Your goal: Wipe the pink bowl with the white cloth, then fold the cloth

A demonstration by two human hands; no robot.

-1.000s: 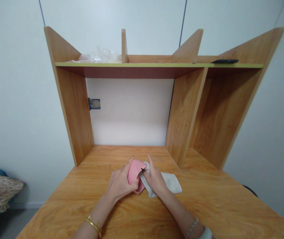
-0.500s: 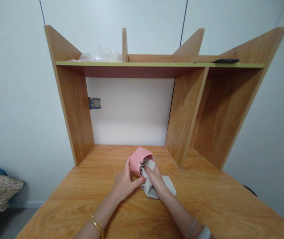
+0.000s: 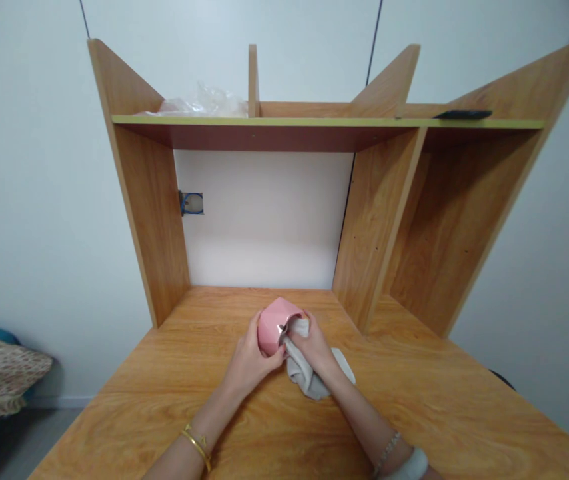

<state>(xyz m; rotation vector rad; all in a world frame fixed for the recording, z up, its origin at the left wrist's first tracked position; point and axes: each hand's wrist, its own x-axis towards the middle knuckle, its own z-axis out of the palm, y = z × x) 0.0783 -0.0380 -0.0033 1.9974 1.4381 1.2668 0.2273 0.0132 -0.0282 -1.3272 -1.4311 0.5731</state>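
Observation:
A shiny pink faceted container (image 3: 275,325) is tipped on its side above the table, its mouth turned toward the right. My left hand (image 3: 250,357) wraps around its left side, with the thumb near the lower rim. My right hand (image 3: 316,348) is closed on a light grey cloth (image 3: 304,375) and presses part of it into the mouth of the container. The rest of the cloth hangs below and trails to the right onto the table. A small dark mark or fitting shows at the rim. The container's inside and some right fingertips are hidden.
The wooden table (image 3: 164,393) carries a shelf unit (image 3: 374,233) at its back. Clear plastic wrapping (image 3: 202,103) and a flat black object (image 3: 464,115) lie on the upper shelf. An open socket box (image 3: 192,203) is in the wall. A patterned cushion (image 3: 2,373) is at the far left.
The container has turned slightly, so less of its opening shows. My right hand has moved a little up and right at the rim with the cloth. The view has shifted slightly.

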